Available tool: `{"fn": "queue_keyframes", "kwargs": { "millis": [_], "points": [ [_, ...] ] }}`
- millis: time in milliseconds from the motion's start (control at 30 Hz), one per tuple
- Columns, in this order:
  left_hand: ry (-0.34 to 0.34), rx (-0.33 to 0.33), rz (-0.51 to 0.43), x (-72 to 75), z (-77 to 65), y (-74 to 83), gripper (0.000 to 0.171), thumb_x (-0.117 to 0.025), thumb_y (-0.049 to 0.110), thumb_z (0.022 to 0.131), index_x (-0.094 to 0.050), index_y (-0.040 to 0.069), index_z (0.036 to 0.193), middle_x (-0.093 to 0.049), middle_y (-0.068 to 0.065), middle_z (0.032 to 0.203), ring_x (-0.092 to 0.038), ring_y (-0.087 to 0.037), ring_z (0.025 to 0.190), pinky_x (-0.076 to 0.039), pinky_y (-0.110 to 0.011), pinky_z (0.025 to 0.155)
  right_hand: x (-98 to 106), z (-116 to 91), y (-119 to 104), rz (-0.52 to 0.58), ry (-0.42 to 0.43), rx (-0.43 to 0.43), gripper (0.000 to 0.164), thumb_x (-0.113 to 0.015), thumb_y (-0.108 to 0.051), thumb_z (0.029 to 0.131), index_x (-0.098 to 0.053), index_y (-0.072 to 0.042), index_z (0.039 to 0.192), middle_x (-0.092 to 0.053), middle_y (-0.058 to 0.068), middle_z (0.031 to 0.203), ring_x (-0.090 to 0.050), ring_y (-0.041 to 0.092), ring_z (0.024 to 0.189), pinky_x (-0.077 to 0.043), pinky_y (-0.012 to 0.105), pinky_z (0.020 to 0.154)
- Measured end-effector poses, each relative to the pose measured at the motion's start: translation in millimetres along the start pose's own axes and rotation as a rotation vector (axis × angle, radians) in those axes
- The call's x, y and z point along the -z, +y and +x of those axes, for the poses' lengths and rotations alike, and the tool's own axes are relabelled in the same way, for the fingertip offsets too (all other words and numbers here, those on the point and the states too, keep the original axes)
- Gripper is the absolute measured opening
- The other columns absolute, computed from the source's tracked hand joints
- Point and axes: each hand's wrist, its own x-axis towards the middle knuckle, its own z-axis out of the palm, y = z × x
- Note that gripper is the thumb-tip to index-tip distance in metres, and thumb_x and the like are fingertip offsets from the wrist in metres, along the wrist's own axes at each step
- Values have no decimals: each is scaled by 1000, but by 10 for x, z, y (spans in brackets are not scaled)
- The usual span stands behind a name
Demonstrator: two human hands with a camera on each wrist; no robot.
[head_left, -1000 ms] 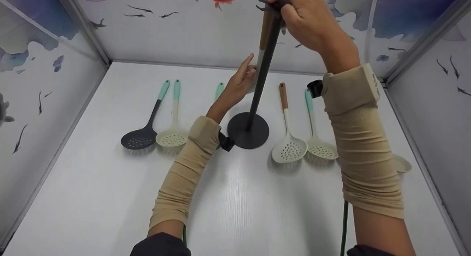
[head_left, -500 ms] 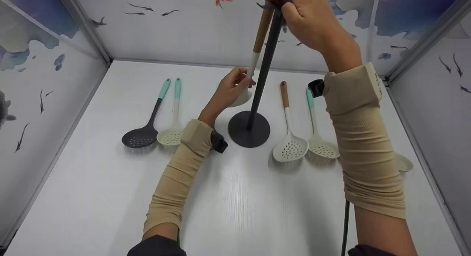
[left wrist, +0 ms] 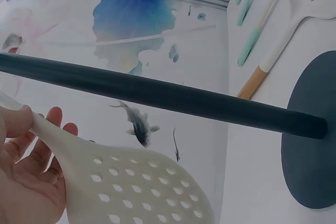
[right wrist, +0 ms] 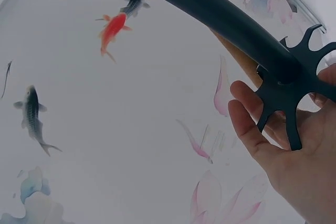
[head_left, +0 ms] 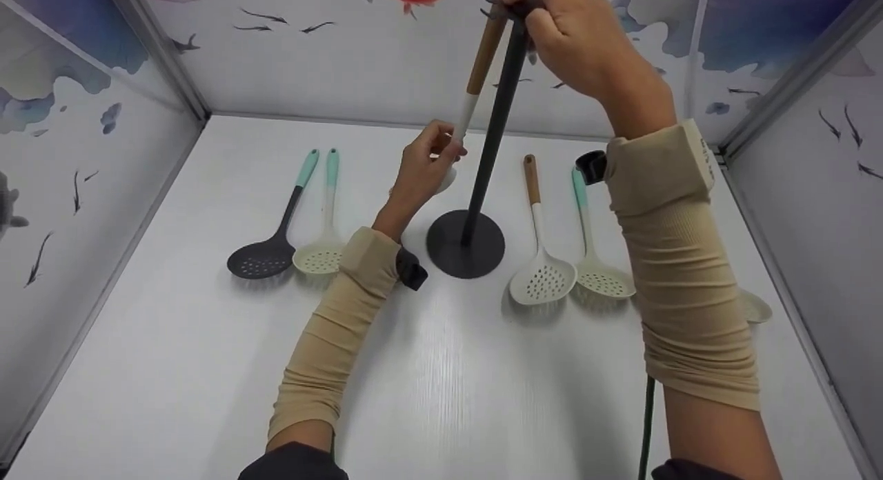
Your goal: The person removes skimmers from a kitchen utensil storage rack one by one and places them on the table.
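Note:
My left hand [head_left: 422, 166] pinches the white neck of a skimmer [head_left: 485, 61] with a brown handle, raised off the table and slanting beside a dark utensil stand [head_left: 499, 114]. In the left wrist view its perforated white bowl [left wrist: 81, 177] hangs below the fingers, apart from the pole. My right hand [head_left: 583, 42] grips the stand's top, a wheel of curved hooks [right wrist: 281, 95] whose arms spread over the palm in the right wrist view. The handle's upper end reaches the hooks, but whether it hangs on one is hidden by the fingers.
Left on the white table [head_left: 441, 383] lie a black skimmer [head_left: 261, 259] and a pale green skimmer [head_left: 323, 258]. Right of the round stand base [head_left: 465, 263] lie a white skimmer [head_left: 543, 280], another pale green skimmer [head_left: 604, 281] and a partly covered bowl [head_left: 755, 306]. Patterned panels surround the table.
My left hand has curled its fingers around the skimmer's neck, having been extended earlier. The skimmer's lower end has swung left, away from the pole. The right hand stays at the stand's top.

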Motion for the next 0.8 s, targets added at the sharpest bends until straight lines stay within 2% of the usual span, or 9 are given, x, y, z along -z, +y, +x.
{"fn": "queue_keyframes", "kwargs": {
  "millis": [200, 333, 467, 600, 700, 800],
  "points": [
    [94, 19, 18, 102, -14, 26, 23, -51, 20, 95, -54, 3, 110, -67, -12, 91, -64, -19, 80, -51, -27, 75, 6, -6, -6, 7, -22, -50, 43, -23, -20, 96, -46, -9, 131, -51, 16, 123, -53, 26, 99, -43, 39, 91],
    [144, 42, 20, 254, -42, -21, 25, -51, 22, 94, -53, 5, 111, -67, -11, 92, -64, -17, 82, -51, -28, 79, 6, -6, -2, 8, -21, -53, 43, -22, -19, 96, -46, -9, 131, -52, 16, 121, -53, 24, 98, -43, 38, 91],
    [193, 47, 52, 492, -101, -93, 29, -54, 24, 93, -52, 3, 113, -67, -13, 95, -64, -21, 87, -49, -32, 83, 3, -1, 11, 18, -25, -62, 43, -22, -20, 97, -46, -10, 131, -52, 14, 122, -52, 23, 98, -43, 36, 91],
    [246, 47, 93, 795, -201, -159, 30, -56, 21, 93, -52, 1, 114, -66, -16, 97, -63, -25, 89, -47, -30, 81, 11, -7, 24, 21, -25, -71, 43, -22, -20, 97, -46, -11, 132, -52, 14, 123, -52, 23, 99, -44, 36, 91],
    [288, 81, 140, 1039, -328, -104, 29, -57, 18, 92, -52, -2, 113, -65, -19, 101, -61, -25, 91, -45, -27, 80, 18, -11, 31, 19, -17, -68, 43, -22, -20, 97, -46, -11, 132, -52, 14, 122, -53, 23, 98, -44, 36, 91],
    [342, 127, 203, 1270, -474, -49, 30, -58, 16, 91, -51, -5, 112, -63, -19, 105, -58, -19, 92, -43, -25, 81, 31, -15, 40, 14, -9, -67, 43, -22, -20, 97, -47, -11, 131, -53, 15, 121, -53, 23, 97, -44, 36, 90]
  ]
}}
